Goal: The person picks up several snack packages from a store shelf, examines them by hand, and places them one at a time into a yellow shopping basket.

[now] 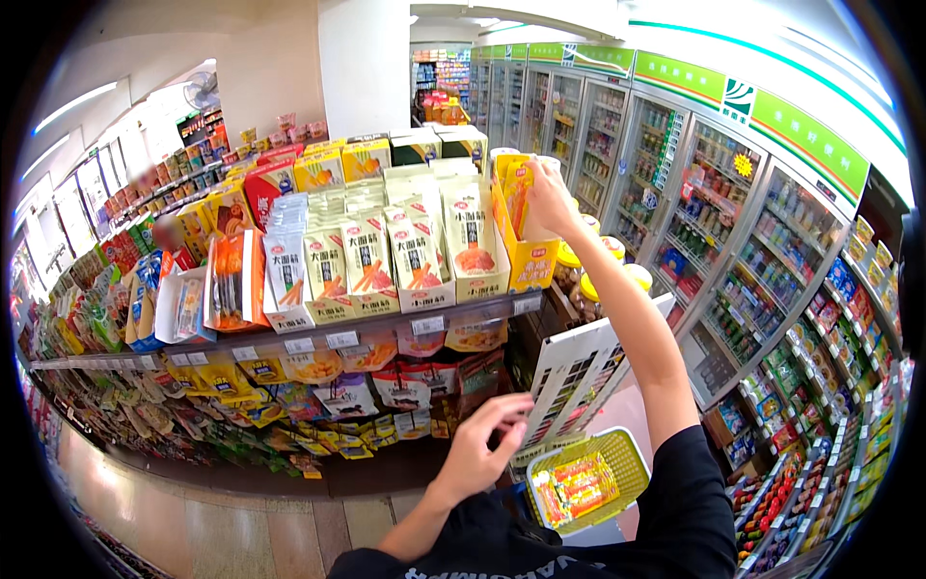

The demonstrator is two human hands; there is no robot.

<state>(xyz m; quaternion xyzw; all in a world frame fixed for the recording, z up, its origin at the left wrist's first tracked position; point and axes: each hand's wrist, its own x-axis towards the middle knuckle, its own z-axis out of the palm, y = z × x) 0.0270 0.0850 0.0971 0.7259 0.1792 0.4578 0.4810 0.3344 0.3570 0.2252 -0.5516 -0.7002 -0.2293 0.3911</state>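
My right hand (pixel 551 201) reaches to the end of the shelf top, into a yellow open-front display box (pixel 534 266). Its fingers grip the edge of a yellow snack packet (pixel 516 189) standing inside. Lower down, my left hand (pixel 479 447) hangs with bent fingers apart and nothing visible in it. Close beyond its fingertips is a white display panel (pixel 557 369) with rows of small pictures. Below my right arm, a green-yellow plastic basket (pixel 635 454) contains several yellow and red snack packets (pixel 579 486).
Cream packets in display boxes (pixel 427 250) line the shelf top beside the yellow box. Hanging snack bags (pixel 347 394) fill the rack underneath. Yellow-lidded jars (pixel 589 288) stand behind the panel. Glass-door drink coolers (pixel 716 195) run along the right, with tiled floor (pixel 239 525) at lower left.
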